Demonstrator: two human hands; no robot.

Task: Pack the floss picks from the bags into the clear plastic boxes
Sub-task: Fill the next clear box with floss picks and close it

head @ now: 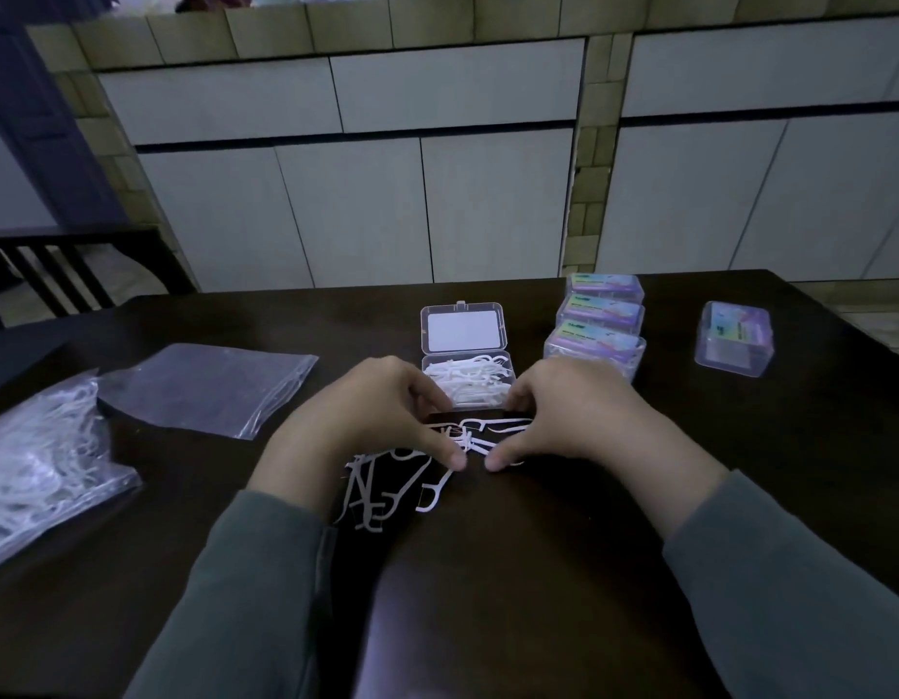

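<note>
Both hands down on loose floss picks, open box just behind them.

I see the left hand (371, 421) and right hand (568, 421) curled over a small heap of loose floss picks (412, 476) on the dark table (538, 572), thumbs nearly meeting; each grip looks narrow, fingers bunching picks, but I cannot tell how many are actually held. The open box (467, 380) sits just beyond the fingertips, lid up, partly filled with picks. Three closed boxes (596, 327) are lined up to its right, and a single closed box (735, 340) farther right. On the left, a full bag (38, 461) of picks and a flat bag (205, 385).
</note>
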